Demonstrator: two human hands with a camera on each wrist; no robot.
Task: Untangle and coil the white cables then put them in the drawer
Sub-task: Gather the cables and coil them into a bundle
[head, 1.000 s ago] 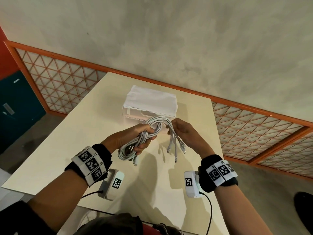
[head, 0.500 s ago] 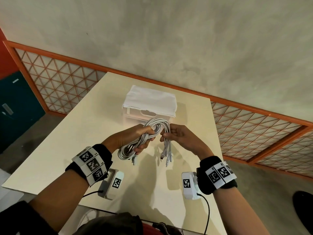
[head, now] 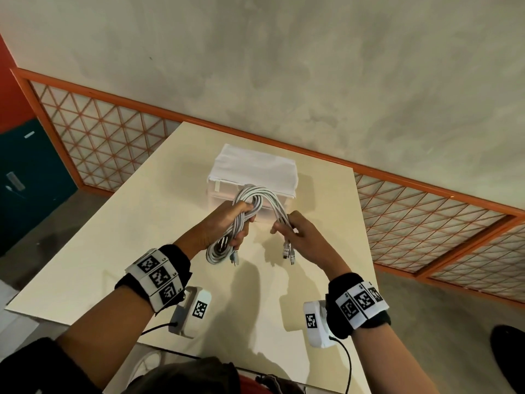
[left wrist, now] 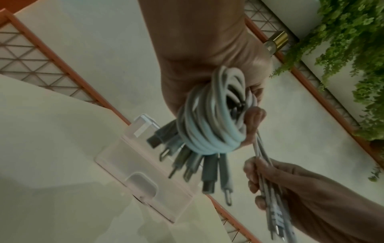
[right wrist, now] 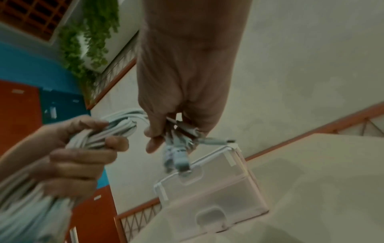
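Note:
My left hand (head: 227, 226) grips a coiled bundle of white cables (head: 250, 204) (left wrist: 209, 121) held above the table; several plugs (left wrist: 193, 162) hang below the coil. My right hand (head: 295, 231) (right wrist: 172, 129) pinches the loose free ends of the cables (head: 287, 250) (right wrist: 176, 156), which arch over from the coil. Just behind both hands stands a small translucent drawer unit (head: 218, 194) (left wrist: 145, 172) (right wrist: 218, 189) with a white cloth (head: 255, 169) on top; its drawers look closed.
The cream table (head: 113, 237) ends a little behind the drawer unit and at the right side. Beyond it are a grey floor (head: 284, 66) and an orange lattice railing (head: 426, 217). Green hanging plants (left wrist: 353, 57) show in the wrist views.
My right hand first moved in toward the coil, then drew the loose cable ends back out to the right and slid closer to their plugs. My left hand kept hold of the coil.

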